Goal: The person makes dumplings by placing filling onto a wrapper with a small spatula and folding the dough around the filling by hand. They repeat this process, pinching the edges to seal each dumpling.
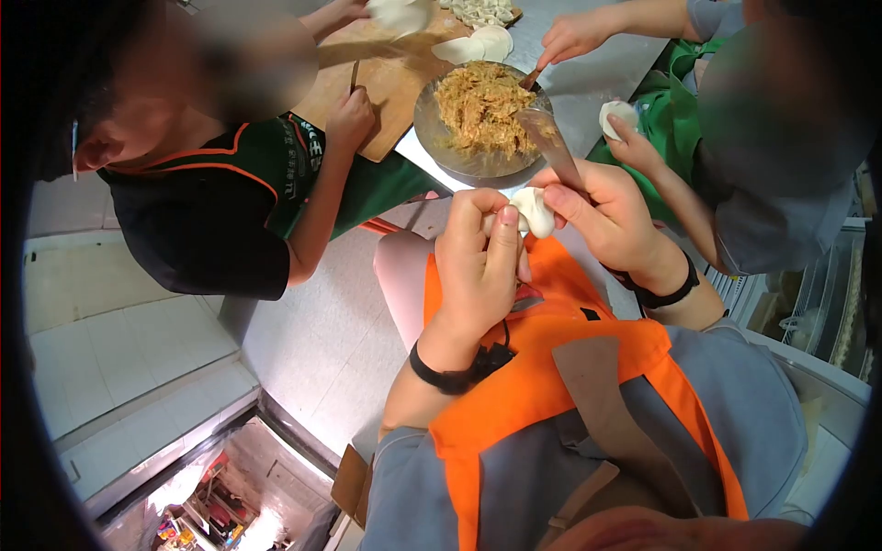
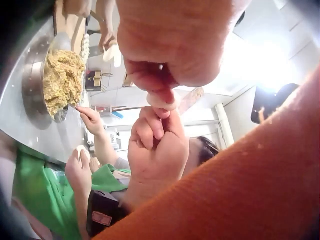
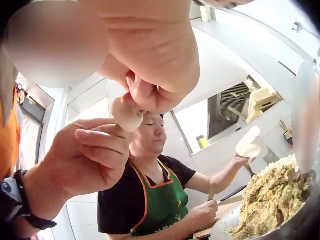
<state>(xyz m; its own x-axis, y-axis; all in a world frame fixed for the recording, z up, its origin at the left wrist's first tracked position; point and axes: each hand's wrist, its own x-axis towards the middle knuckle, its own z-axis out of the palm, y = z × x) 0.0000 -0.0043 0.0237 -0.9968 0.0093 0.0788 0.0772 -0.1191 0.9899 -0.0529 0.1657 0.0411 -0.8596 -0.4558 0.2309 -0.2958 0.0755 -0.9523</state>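
Observation:
Both hands meet in front of the orange apron, pinching one white dough dumpling (image 1: 535, 213) between them. My left hand (image 1: 473, 266) holds its left side with thumb and fingers. On the other side, my right hand (image 1: 617, 220) pinches it, thumb on the dough. A flat metal spatula (image 1: 551, 147) also sticks out from the right hand, its blade pointing toward the bowl. Seen from the right wrist, the dumpling (image 3: 126, 115) looks rounded and smooth. Fingers hide much of it in the left wrist view.
A metal bowl (image 1: 459, 167) of yellowish filling (image 1: 482, 110) stands on the table ahead. Behind it are a wooden board (image 1: 404, 69), flat dough wrappers (image 1: 478, 44) and several dumplings (image 1: 480, 11). One person works at left; another at right holds a wrapper (image 1: 617, 118) and reaches into the bowl.

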